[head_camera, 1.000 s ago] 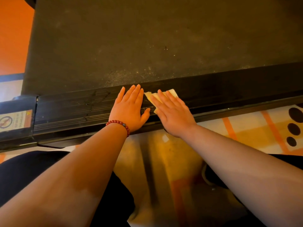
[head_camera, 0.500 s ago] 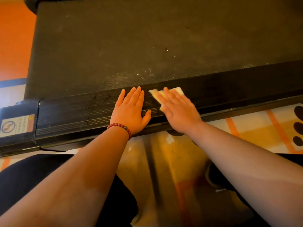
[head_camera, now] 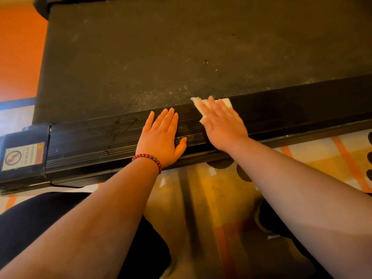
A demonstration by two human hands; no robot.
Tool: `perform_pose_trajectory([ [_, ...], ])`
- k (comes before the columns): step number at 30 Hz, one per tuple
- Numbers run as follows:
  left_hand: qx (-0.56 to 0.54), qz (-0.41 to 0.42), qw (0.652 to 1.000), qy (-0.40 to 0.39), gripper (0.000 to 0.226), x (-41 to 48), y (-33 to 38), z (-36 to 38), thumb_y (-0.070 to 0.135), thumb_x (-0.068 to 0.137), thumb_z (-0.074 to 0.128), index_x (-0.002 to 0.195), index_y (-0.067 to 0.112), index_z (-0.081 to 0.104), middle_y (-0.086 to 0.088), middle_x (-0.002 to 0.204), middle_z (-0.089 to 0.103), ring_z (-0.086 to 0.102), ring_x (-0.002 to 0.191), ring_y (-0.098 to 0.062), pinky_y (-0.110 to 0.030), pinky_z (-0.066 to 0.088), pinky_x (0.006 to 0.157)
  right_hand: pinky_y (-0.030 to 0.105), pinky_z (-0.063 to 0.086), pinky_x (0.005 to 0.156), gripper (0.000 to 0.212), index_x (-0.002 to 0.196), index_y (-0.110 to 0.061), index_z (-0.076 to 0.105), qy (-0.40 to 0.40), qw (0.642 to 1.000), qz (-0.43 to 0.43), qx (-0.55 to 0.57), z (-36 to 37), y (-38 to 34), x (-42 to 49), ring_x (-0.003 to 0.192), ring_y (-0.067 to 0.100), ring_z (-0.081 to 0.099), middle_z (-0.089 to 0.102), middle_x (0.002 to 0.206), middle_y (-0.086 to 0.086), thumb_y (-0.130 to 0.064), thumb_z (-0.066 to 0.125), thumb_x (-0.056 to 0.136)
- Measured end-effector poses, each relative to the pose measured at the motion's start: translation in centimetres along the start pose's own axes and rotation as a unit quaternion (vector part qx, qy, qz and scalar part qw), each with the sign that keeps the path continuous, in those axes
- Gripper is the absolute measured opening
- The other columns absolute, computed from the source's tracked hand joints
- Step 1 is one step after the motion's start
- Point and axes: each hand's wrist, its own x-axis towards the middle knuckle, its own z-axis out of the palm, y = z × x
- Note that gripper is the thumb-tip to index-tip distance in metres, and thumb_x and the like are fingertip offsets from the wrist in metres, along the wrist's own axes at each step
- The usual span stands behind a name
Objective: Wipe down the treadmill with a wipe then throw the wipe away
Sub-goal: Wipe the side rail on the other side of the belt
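Note:
The black treadmill fills the upper view, with its dusty belt [head_camera: 181,53] and a ribbed side rail [head_camera: 96,137] along the near edge. My right hand [head_camera: 223,123] lies flat with straight fingers on a folded pale wipe [head_camera: 198,103], pressing it to the rail's top edge where it meets the belt. Most of the wipe is hidden under the fingers. My left hand [head_camera: 161,137], with a red bead bracelet at the wrist, rests flat on the rail just left of the right hand, fingers straight.
A black end cap with a warning sticker [head_camera: 22,156] closes the rail at the left. Orange floor [head_camera: 18,57] lies beyond the treadmill at the left. A checked orange and cream mat [head_camera: 332,158] with dark dots lies under my arms.
My right hand has slid the wipe to the right and a little up the rail toward the belt edge. My left hand stays flat on the rail in the same spot.

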Motion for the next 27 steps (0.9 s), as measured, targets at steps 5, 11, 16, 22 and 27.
perform_pose_trajectory([
  [5,0.005,-0.001,1.000,-0.001,0.073,0.1,0.0,0.1,0.057,0.096,0.020,0.154,0.016,0.008,-0.003,0.162,0.005,0.002,0.149,-0.019,-0.041,-0.010,0.116,0.048,0.012,0.118,0.053,0.153,-0.031,0.007,0.009,0.992,0.122,0.016,-0.5,0.0,2.0,0.149,0.026,0.001,0.000,0.163,0.001,-0.033,0.027,0.104],
  [11,0.004,-0.001,1.000,-0.002,0.073,0.0,0.0,0.1,0.058,0.096,0.020,0.154,0.016,0.008,-0.004,0.162,0.004,0.001,0.149,-0.019,-0.041,-0.009,0.117,0.043,0.000,0.119,0.054,0.154,-0.033,-0.007,-0.049,0.996,-0.074,-0.003,-0.2,-2.2,1.7,0.149,0.021,-0.010,-0.010,0.162,-0.004,-0.035,0.017,0.105],
  [16,0.000,-0.003,1.000,-0.003,0.073,0.1,0.0,0.0,0.057,0.096,0.021,0.154,0.016,0.008,-0.003,0.162,0.005,0.002,0.149,-0.019,-0.041,-0.009,0.117,0.046,0.009,0.118,0.053,0.154,-0.029,0.002,-0.022,0.999,0.040,0.008,-0.9,1.0,1.8,0.149,0.023,-0.003,-0.004,0.163,-0.001,-0.034,0.023,0.105],
  [22,-0.014,-0.001,1.000,-0.001,0.073,0.0,0.0,0.1,0.056,0.097,0.024,0.154,0.015,0.008,-0.004,0.162,0.004,0.001,0.149,-0.020,-0.038,-0.005,0.118,0.047,0.010,0.118,0.055,0.153,-0.031,-0.002,-0.010,1.000,0.005,-0.004,-0.2,-1.9,1.4,0.149,0.025,-0.002,-0.003,0.163,0.000,-0.034,0.023,0.105],
  [27,-0.029,-0.001,1.000,-0.003,0.073,0.0,-0.1,0.1,0.057,0.097,0.025,0.154,0.015,0.007,-0.004,0.162,0.002,0.000,0.149,-0.020,-0.036,-0.004,0.117,0.045,0.007,0.119,0.053,0.153,-0.035,-0.003,-0.031,0.997,-0.068,-0.006,-0.2,-0.5,0.2,0.149,0.021,-0.004,-0.005,0.163,-0.004,-0.037,0.019,0.105],
])
